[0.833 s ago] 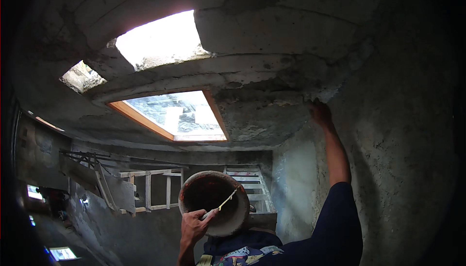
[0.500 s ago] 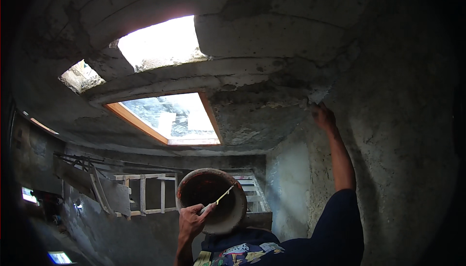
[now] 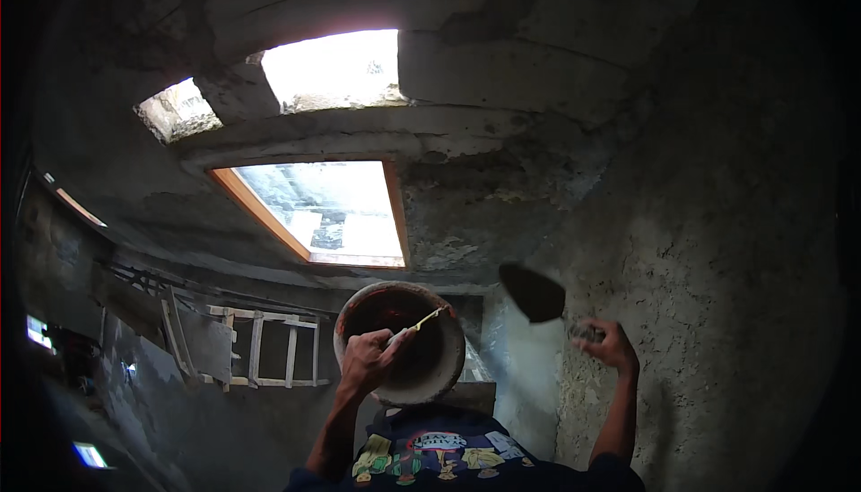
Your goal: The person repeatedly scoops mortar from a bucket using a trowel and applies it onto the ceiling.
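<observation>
Head view, left to right. Small rough-edged opening (image 3: pixel 178 113) upper left in the window wall (image 3: pixel 489 124). Ladder-like wooden frame (image 3: pixel 257 348) lower, in the background. Window (image 3: pixel 345 209) with an orange-brown wooden frame. Larger opening (image 3: pixel 334 72) above the window's top edge, bright.

Left hand (image 3: pixel 366 362) in front of the bucket's lower-left rim, fingers closed on the near end of a thin pale strip (image 3: pixel 423 322). Strip slants up-right across the mouth toward the upper-right rim; can't tell if its far end touches. Can't tell if the hand also carries the bucket's weight.

Round bucket (image 3: pixel 453 371): mouth facing the camera, reddish marks inside, pale dirty rim. Sits just above the dark printed shirt (image 3: pixel 439 452); contact unclear.

Masonry trowel (image 3: pixel 535 295) right of the bucket, clear of its right rim. Blade points up-left, dark and slightly blurred; can't tell if it's loaded. Right hand (image 3: pixel 607 347) wrapped around the trowel's handle, tight grip, in front of the rough right-hand wall (image 3: pixel 717 313).
</observation>
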`<state>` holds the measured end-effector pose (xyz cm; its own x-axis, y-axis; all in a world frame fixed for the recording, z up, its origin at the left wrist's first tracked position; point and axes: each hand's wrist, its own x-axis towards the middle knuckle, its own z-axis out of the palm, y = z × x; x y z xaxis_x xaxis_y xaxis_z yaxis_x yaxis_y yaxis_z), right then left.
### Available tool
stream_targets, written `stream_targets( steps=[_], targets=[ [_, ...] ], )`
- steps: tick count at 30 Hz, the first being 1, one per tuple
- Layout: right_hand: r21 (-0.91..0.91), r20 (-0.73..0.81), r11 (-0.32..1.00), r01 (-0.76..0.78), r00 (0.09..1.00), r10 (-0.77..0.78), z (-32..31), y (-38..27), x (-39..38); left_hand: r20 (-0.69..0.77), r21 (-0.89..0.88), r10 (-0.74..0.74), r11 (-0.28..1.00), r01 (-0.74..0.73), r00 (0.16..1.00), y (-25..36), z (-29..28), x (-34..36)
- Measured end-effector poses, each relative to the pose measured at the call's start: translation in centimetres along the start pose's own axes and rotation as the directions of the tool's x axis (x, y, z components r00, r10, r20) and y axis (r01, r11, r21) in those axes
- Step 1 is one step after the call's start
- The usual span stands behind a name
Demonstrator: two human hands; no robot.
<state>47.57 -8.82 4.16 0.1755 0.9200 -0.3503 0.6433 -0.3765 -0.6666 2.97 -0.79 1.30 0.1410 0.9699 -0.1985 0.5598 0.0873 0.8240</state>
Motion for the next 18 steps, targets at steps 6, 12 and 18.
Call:
stream_targets(
  steps=[6,12,18],
  targets=[
    [-0.245,0.264,0.947,0.206,0.954,-0.140,4.3,-5.4,-4.5,0.097,-0.179,0.188,0.969,-0.169,0.977,0.9,0.0,1.2],
    [-0.581,0.267,0.666,0.468,0.882,-0.387,15.9,-9.7,-1.6,0.203,-0.289,0.126,0.955,-0.064,0.971,-0.2,-0.6,2.4],
    [-0.790,0.188,0.514,0.334,0.930,-0.315,26.9,-11.2,3.8,0.287,-0.382,0.088,0.924,0.029,0.954,-0.4,-0.3,2.7]
  ],
)
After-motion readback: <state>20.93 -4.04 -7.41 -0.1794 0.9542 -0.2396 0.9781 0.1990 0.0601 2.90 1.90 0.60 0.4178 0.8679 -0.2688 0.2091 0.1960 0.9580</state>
